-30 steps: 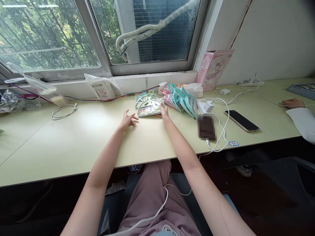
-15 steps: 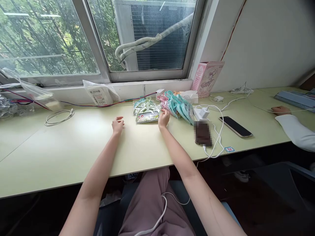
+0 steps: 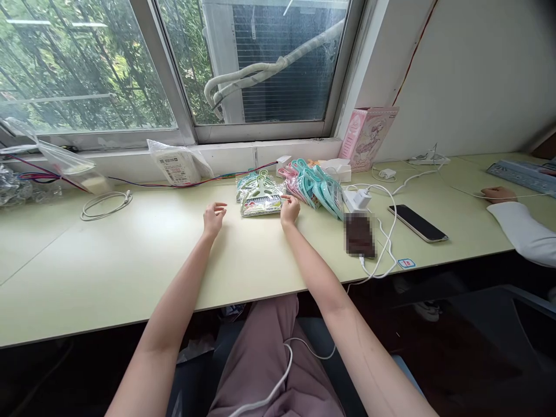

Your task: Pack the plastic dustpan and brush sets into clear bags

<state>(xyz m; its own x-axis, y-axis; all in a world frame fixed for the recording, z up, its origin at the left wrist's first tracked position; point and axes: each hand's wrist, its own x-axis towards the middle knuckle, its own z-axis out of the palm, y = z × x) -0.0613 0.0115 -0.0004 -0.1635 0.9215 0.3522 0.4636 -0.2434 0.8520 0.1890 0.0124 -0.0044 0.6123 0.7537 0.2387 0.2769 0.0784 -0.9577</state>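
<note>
A light green mini dustpan and brush set (image 3: pixel 262 204) in clear wrapping lies on the table ahead of me. My right hand (image 3: pixel 290 211) is at its right edge, fingers curled and closed on the wrapping; the far fingertips are hidden. To the left of the set, my left hand (image 3: pixel 214 219) hovers near the tabletop, empty, with its fingers apart. Behind the green set lies a blue-green wrapped set (image 3: pixel 247 180), partly covered. Pink dustpan sets (image 3: pixel 292 180) and several turquoise dustpan sets (image 3: pixel 322 188) are heaped just right of my right hand.
A charger block (image 3: pixel 358 200) with white cables, a blurred-out dark device (image 3: pixel 359 236) and a black phone (image 3: pixel 419 223) lie rightward. A pink box (image 3: pixel 368 139) stands by the wall. Left are a coiled cable (image 3: pixel 105 205) and a plastic packet (image 3: pixel 176 167). Another person's hand (image 3: pixel 498 195) rests far right.
My left hand has shifted slightly right and forward, towards the green set, with its fingers extending more. My right hand stays at the set's edge, which has not visibly moved.
</note>
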